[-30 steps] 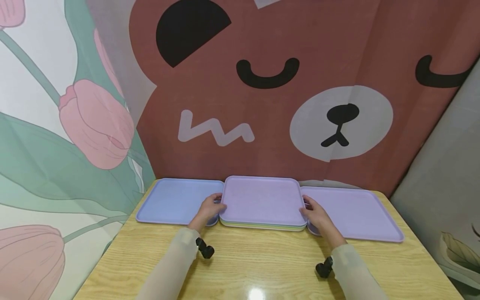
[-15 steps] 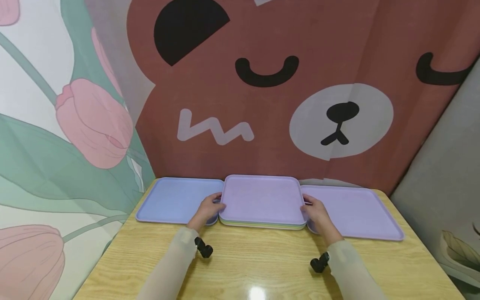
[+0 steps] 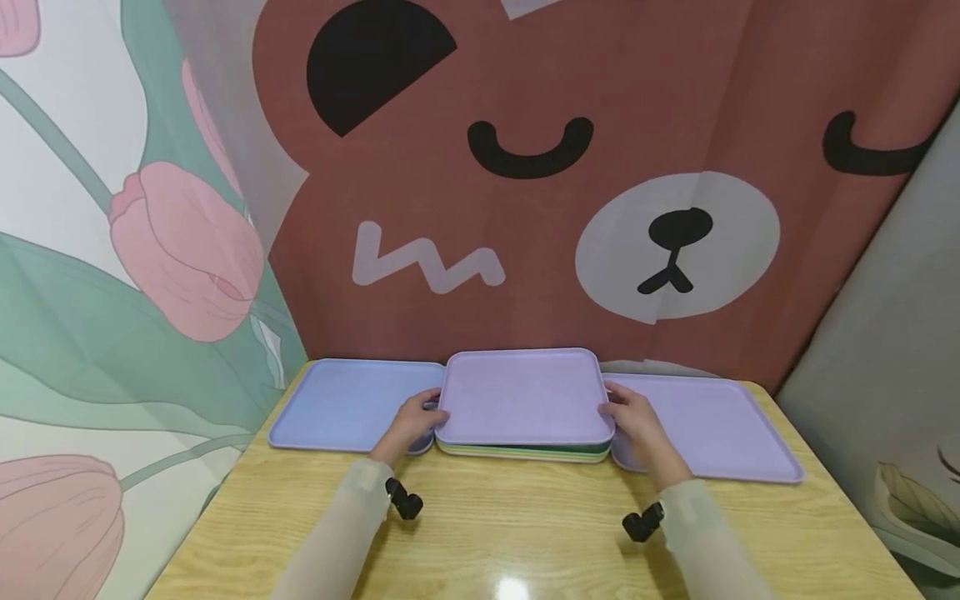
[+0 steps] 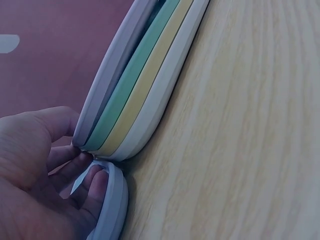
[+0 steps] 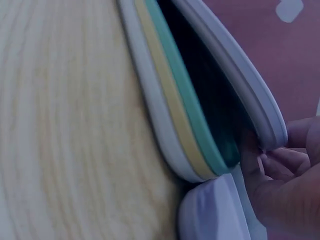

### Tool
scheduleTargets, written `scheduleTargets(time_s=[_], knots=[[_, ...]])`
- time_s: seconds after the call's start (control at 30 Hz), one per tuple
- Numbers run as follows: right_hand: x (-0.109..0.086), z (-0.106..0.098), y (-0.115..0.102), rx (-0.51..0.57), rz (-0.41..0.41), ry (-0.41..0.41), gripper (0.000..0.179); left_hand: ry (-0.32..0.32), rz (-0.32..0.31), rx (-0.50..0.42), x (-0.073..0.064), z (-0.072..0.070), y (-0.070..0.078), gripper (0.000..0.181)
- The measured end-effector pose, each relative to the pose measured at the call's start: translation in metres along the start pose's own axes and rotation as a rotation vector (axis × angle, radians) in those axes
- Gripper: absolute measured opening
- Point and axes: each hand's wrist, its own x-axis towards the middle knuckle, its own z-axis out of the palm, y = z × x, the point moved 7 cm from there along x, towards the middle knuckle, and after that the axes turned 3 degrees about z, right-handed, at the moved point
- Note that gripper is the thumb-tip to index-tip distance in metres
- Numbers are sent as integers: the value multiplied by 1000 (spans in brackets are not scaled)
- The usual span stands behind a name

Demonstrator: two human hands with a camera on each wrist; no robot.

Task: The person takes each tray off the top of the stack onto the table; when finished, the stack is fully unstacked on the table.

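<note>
A lilac tray (image 3: 521, 396) tops the middle stack, its right side raised off the trays beneath. My left hand (image 3: 407, 427) pinches its left edge, and my right hand (image 3: 636, 423) grips the right edge. Under it lie a green tray (image 4: 132, 75), a yellow tray (image 4: 150, 72) and a white tray (image 4: 162, 95), seen edge-on in the left wrist view. In the right wrist view a dark, wide gap separates the lilac tray from the green one. On the left the gap is narrow. Some lower fingers of my left hand are near the blue tray's corner.
A blue tray (image 3: 345, 404) lies flat left of the stack. Another lilac tray (image 3: 712, 425) lies flat to its right. All stand at the back of the wooden table (image 3: 517, 525), against a curtain (image 3: 420, 325) printed with a bear.
The top lilac tray has risen from the stack, more on its right side, and green now shows beneath it. Both hands keep hold of its edges; the right has risen slightly.
</note>
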Motion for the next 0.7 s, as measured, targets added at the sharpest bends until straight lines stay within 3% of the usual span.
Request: scheduleTargets(time_s=[0.23, 0.7], knots=[[-4, -2, -4, 164, 63, -78, 68, -19, -5, -25, -1, -1, -2, 61], [-8, -7, 3, 411, 66, -176, 71, -26, -30, -125, 1, 1, -7, 51]])
